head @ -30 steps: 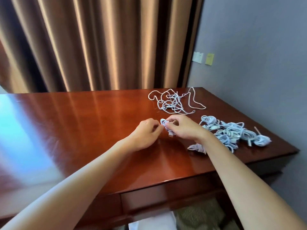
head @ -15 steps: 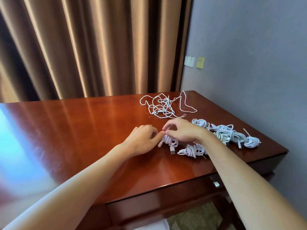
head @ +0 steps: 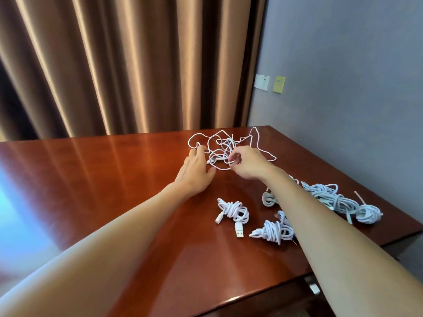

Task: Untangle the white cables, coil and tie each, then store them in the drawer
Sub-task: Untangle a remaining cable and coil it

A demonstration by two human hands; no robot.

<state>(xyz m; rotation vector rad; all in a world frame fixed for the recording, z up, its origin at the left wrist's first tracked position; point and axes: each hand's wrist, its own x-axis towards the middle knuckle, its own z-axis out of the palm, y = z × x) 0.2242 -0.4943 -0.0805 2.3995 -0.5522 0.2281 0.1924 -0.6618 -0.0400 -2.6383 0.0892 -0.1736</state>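
Both hands had been moved up from the small coiled cable (head: 233,211), which was left lying alone in the lower middle of the frame, to the loose tangle of white cables (head: 223,146) near the top middle of the table (head: 91,179). A strand of the tangle was pinched by the fingers (head: 231,160) of the right hand (head: 248,164). The left hand (head: 194,170) was held flat and relaxed beside the tangle, with nothing gripped.

If the strand were pulled hard, the knots could be made tighter, or the whole tangle could be dragged along.

More coiled bundles (head: 332,199) were piled at the right. No drawer could be seen open, so nothing was stored yet.
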